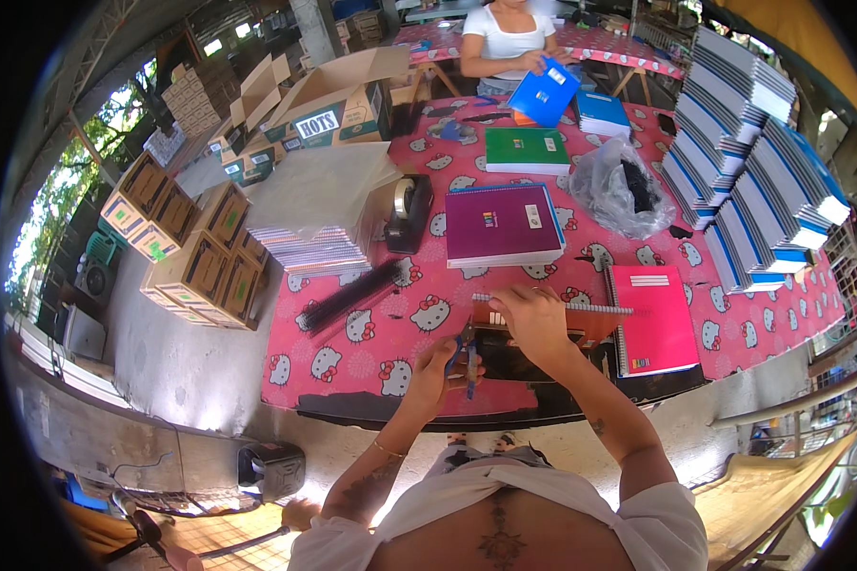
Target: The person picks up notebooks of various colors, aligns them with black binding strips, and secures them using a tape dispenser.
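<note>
My left hand point(433, 374) is closed around blue-handled pliers point(463, 360), whose head points up at the left end of a notebook's spine. My right hand point(533, 322) grips that orange spiral notebook point(592, 324) from above, its bound edge facing up. The notebook stands tilted near the table's front edge, over a dark patch. Close by on the right lies a pink spiral notebook point(655, 319). Left of my hands rests a bundle of thin black coils or strands point(354, 293). Beyond them sits a stack of purple notebooks point(503, 224).
A tape dispenser point(409, 211) stands beside a tall notebook pile under clear sheets point(322, 186). Farther back are green notebooks point(527, 148) and a clear plastic bag point(623, 190). High notebook stacks point(724, 124) rise at right. Cartons point(205, 276) stand left. Across the table, a person holds a blue notebook point(545, 92).
</note>
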The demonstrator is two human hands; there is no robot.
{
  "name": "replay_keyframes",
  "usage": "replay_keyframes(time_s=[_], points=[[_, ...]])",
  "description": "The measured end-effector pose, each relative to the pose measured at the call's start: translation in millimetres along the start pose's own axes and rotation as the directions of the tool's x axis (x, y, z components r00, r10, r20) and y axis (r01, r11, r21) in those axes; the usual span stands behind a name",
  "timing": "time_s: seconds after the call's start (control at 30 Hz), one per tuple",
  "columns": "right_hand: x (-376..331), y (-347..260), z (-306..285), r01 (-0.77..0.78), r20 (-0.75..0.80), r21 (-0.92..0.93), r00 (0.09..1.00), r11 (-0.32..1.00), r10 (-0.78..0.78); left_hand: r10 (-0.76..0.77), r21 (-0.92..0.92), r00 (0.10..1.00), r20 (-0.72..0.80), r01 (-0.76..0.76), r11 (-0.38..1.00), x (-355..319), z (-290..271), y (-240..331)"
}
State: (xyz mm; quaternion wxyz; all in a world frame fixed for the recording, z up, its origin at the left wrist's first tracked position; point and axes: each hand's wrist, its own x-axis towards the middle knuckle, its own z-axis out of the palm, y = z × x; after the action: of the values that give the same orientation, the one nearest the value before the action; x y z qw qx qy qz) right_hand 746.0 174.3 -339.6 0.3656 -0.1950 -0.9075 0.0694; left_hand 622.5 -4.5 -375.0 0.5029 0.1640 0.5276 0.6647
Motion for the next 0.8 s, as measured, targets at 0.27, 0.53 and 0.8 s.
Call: replay_keyframes(time_s=[0.27, 0.53, 0.8], points=[[2.3, -9.2, -2.7, -0.003, -0.027, 0.082, 1.000, 0.997, 0.005, -0.011, -0.187, 0.992, 0.125, 0.035, 0.982, 4.9, 18.2, 24.5], [-1.9, -6.0, -5.7, 0.004, -0.051, 0.071, 0.999, 0.997, 0.000, 0.529, 0.939, 0.798, 0.287, -0.343, 0.009, -4.8, 29.2, 51.6], [-44.8, 80.7, -116.5, -0.294, -0.187, -0.120, 0.945, 0.948, 0.270, 0.619, 0.884, 0.633, 0.466, -0.362, -0.295, 33.2, -98.9, -31.4]])
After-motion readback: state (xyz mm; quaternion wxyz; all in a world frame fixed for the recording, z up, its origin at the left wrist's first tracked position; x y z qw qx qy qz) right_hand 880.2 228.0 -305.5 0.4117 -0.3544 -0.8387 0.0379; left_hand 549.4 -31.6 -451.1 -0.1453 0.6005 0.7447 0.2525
